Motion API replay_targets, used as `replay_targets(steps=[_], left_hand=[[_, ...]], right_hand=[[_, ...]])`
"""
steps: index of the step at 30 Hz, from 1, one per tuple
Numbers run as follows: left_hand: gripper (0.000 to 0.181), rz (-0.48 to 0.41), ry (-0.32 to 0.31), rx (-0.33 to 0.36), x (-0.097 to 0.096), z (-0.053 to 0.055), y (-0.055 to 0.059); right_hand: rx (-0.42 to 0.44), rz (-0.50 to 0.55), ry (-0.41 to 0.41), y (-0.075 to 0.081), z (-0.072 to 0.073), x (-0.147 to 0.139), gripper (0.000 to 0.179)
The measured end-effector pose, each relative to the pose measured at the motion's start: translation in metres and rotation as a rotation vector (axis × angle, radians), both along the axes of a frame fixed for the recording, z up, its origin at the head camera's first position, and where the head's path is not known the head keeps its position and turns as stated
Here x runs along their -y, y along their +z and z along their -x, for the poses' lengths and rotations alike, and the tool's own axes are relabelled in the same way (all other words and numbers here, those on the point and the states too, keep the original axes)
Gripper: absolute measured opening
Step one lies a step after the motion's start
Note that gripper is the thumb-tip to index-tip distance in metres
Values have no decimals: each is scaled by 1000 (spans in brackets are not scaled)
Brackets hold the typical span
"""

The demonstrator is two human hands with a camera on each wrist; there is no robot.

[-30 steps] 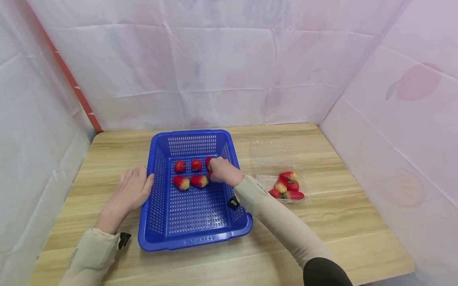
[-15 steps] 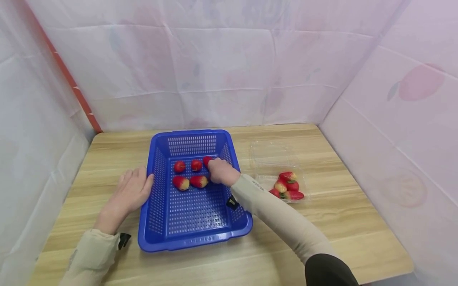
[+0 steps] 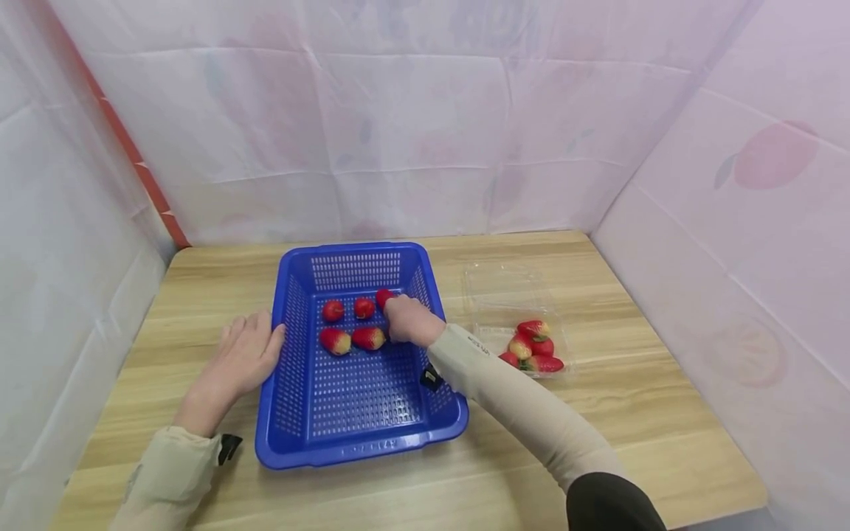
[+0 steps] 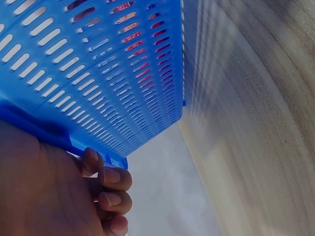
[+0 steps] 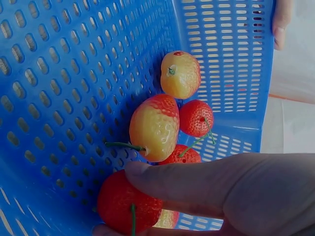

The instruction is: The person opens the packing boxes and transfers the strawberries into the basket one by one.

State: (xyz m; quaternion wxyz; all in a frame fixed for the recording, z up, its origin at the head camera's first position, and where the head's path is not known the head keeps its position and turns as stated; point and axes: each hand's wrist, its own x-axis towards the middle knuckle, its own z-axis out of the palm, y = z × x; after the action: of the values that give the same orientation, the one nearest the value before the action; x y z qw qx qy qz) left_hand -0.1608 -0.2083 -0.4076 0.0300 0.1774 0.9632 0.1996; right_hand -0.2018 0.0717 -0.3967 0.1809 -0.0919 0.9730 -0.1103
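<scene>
My left hand (image 3: 244, 354) grips the left rim of the blue plastic basket (image 3: 361, 439); its curled fingers show under the rim in the left wrist view. Inside the basket, my right hand (image 3: 412, 318) pinches a red strawberry (image 5: 129, 204) with a green stem between thumb and fingers, low over the mesh floor. The hand hides this strawberry in the head view. Another strawberry (image 3: 384, 297) lies just beyond the fingers. Left of the hand are two round red strawberries (image 3: 333, 310) at the back and two red-and-yellow strawberries (image 3: 368, 338) in front.
To the right of the basket, a clear plastic clamshell box (image 3: 485, 335) stands with its lid open, holding several strawberries (image 3: 521, 346). The wooden table (image 3: 637, 413) meets white printed sheets (image 3: 412, 133) at the back and sides.
My right hand has shifted slightly left in the basket, and the strawberry beyond its fingers has moved a little left too. The left hand stays on the rim.
</scene>
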Motion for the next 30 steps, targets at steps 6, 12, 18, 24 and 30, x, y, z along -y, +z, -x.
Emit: replay_targets(steps=[6,12,18,24,30], left_hand=[[37,6,0,-4,0,0,0],[38,10,2,-2,1,1,0],[38,6,3,-5,0,1,1],[38,8,0,-1,0,1,2],[39,5,4,-1,1,2,2]], right_hand=[[0,3,-11,0,-1,0,13],[-20,-2,-12,1,-1,0,19],[-57,-6,-4,5,-2,0,25],[-89,-7,5,11,-7,-1,31],[-84,13,1,26,-12,-2,40]])
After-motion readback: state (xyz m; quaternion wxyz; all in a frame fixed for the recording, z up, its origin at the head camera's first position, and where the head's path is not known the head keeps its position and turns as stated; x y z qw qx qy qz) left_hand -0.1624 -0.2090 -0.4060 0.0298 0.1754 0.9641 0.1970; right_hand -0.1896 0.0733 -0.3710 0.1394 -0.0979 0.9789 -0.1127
